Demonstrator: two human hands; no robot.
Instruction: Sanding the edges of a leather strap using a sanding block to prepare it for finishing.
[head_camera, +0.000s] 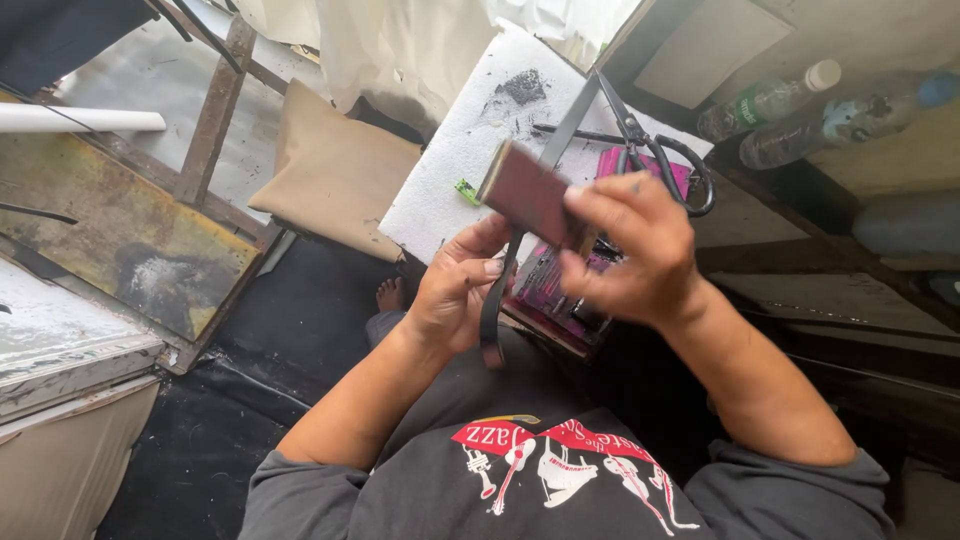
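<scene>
Both my hands hold a flat dark red rectangular piece (528, 192) with a tan edge, raised above my lap. My right hand (632, 250) grips its right end from above, fingers curled over it. My left hand (458, 285) supports it from below, and a black strap (492, 312) hangs down past the left fingers. Behind the piece, large black-handled scissors (640, 140) lie on the white foam board (450, 170), next to a pink box (560, 290) of small tools.
A tan cushion (335, 172) lies left of the foam board. Two clear plastic bottles (770, 100) rest at the upper right on a dark ledge. A rusty metal panel (110, 225) and a white pipe (80, 120) are at left. My bare foot (390, 294) shows below the board.
</scene>
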